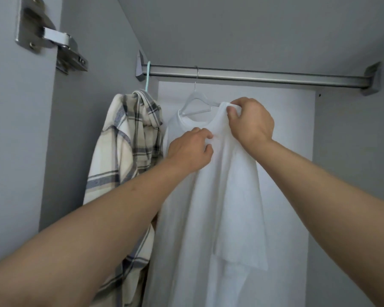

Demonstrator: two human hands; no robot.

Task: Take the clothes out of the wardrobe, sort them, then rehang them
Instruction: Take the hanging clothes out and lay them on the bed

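Both hands, left hand (190, 149) and right hand (249, 122), pinch the soft white T-shirt (208, 207) on its white plastic hanger (195, 103), the checked cream shirt (122, 151) hung beside it.

Both arms raised; left grip (190, 149), right grip (249, 121) seemingly pinching.

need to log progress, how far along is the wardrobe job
Done: a plaid shirt hangs at the rail's left end. In hand: the left hand and right hand grip a white t-shirt on its white hanger. Left: cannot tell; no other clothes show.
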